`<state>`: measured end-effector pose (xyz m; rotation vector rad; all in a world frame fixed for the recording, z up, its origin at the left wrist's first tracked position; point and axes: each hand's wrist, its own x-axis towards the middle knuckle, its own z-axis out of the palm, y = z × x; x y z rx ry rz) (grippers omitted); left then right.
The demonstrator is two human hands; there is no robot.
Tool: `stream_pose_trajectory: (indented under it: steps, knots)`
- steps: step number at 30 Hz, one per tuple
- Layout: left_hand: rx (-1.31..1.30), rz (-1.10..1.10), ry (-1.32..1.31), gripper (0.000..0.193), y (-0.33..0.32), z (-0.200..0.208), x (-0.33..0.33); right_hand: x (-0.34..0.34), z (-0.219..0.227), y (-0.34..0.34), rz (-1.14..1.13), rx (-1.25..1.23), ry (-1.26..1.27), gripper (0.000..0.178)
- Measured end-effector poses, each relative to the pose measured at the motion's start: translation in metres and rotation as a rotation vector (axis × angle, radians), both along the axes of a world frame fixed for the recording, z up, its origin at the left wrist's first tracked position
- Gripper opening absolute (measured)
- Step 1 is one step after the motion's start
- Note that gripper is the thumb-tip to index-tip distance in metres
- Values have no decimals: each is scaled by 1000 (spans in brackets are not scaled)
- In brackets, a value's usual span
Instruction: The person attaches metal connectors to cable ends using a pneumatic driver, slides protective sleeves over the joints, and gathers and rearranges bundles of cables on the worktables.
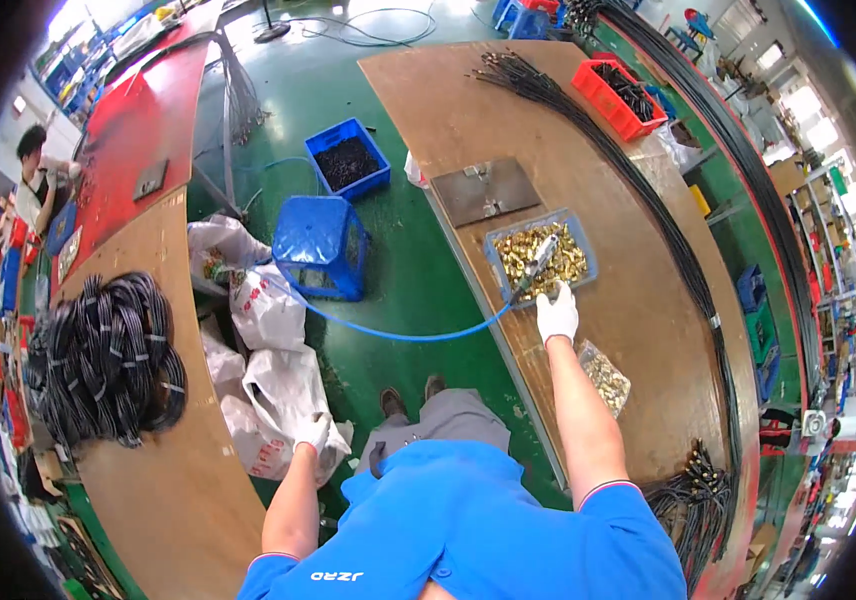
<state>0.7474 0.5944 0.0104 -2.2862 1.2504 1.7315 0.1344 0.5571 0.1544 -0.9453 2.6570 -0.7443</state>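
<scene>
My right hand (557,314), in a white glove, reaches to the near edge of a clear bluish bin (497,262) full of brass fittings (519,249). Its thumb and fingers are curled together; whatever they hold is too small to make out. Across the bin lies a slim silver-and-dark hand tool (544,254), its lower end close to my fingers and to a blue air hose (418,338). Low on the left, my gloved left hand (314,432) is against a white sack (286,385). Its fingers blend into the sack, so I cannot see whether they grip it.
A second clear container of fittings (603,380) sits beside my right forearm. A dark metal plate (485,191) and long black cables (638,185) lie on the right bench (428,80). A blue stool (320,245) and blue crate (347,158) stand between benches; coiled cables (108,350) are left.
</scene>
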Motion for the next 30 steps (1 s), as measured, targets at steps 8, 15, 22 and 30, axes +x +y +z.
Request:
stream_pose_trajectory:
  steps: [8, 15, 22, 30]
  knots:
    - [-223, -328, 103, 49, -125, 46, -143, -91, -9, -48, 802, 251, 595, 45]
    - [-154, -766, 4, 56, -168, 107, -226, -122, 21, -109, 1279, 414, 548, 24]
    - [-53, -912, 106, 55, -199, 113, -212, -136, 38, -129, 1346, 453, 339, 30]
    - [-93, -1001, 103, 56, -241, 117, -201, -88, 175, -169, 674, 152, 181, 35]
